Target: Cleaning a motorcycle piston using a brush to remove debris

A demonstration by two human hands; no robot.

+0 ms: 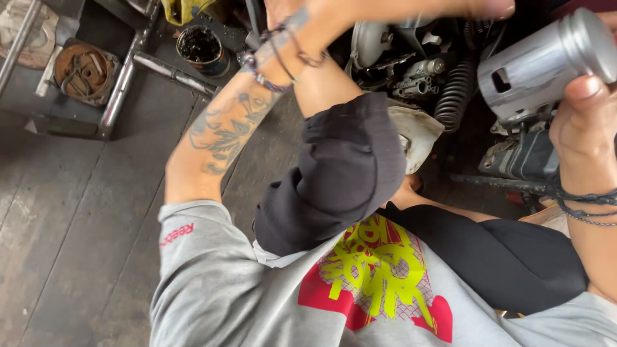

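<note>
Right hand [578, 122], at the right edge, is clamped round a silver metal cylinder with a square cut-out in its wall [546, 64]. The thumb lies across the near end and dark cords wrap the wrist. The cylinder is held tilted, up off the floor, just right of a grimy engine block of grey metal parts [418, 71] and a black ribbed rubber hose [456, 90].

Left hand: not picked out with certainty. A bare forearm runs along the far edge above the engine, its hand cut by the frame, so I cannot tell its grip.

Co-worker is crouched between camera and engine, in a black cloth cap [347, 167] and a grey T-shirt with a red and yellow print [257, 302]. Their tattooed forearm with beaded wristbands [225, 128] reaches to the far edge.

Far left on the dark wooden plank floor [64, 257]:
- round tin of black grease [200, 48]
- rusty round dish holding small parts [83, 71]
- bare steel tube frame [122, 83] between the two
</note>
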